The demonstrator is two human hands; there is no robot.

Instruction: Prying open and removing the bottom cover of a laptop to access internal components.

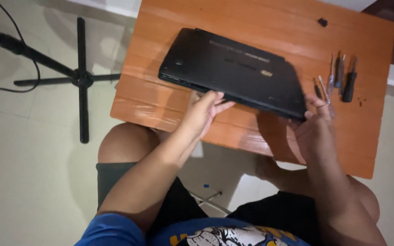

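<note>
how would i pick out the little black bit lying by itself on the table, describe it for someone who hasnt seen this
Start at the orange wooden table and go to its far right corner, beyond the black laptop. The small black piece lies there alone. Unlike the long screwdrivers in a row nearer the right edge, it is short, stubby and isolated.

An orange wooden table (169, 105) carries 4 or so screwdrivers (340, 75) lying side by side near its right edge, handles mostly dark. A small black piece (323, 22) sits by the far right corner. On the pale tiled floor (28, 182) left of the table stands a black stand (82, 77) with spread legs, a cable (5, 86) trailing beside it.
</note>
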